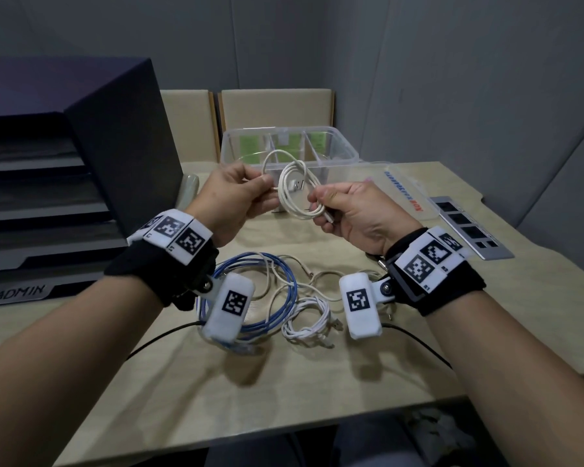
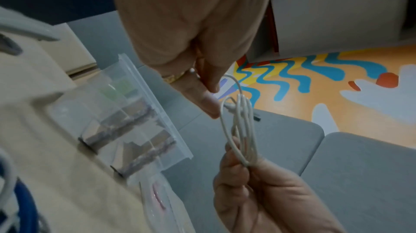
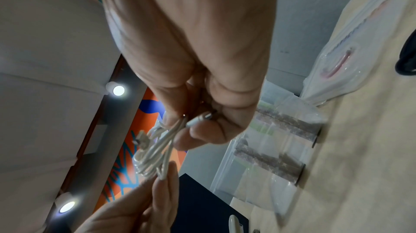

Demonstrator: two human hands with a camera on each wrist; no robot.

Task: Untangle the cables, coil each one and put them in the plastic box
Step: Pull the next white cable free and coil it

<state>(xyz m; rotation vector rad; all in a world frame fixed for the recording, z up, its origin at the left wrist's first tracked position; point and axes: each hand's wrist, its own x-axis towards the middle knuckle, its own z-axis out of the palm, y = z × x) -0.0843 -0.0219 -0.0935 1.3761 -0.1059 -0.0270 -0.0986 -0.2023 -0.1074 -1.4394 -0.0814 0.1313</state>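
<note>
A white cable (image 1: 295,193), wound into a small coil, hangs in the air in front of the clear plastic box (image 1: 346,148). My left hand (image 1: 260,183) pinches a strand at the coil's left side. My right hand (image 1: 321,202) grips the coil's lower right, where a plug sticks out. The left wrist view shows the coil (image 2: 241,130) between the left hand's fingertips (image 2: 211,85) and my right hand (image 2: 247,183). In the right wrist view the right hand's fingers (image 3: 202,130) clamp the coil (image 3: 155,155) and a plug. On the table lie a blue cable (image 1: 292,281), a white cable (image 1: 305,323) and a beige cable (image 1: 321,278), overlapping.
The box lid (image 1: 408,193) lies right of the box, and a grey metal plate (image 1: 469,227) lies beyond it. A dark tray cabinet (image 1: 81,156) labelled ADMIN stands at the left. A black wire (image 1: 162,335) crosses the near table. Two chair backs stand behind the table.
</note>
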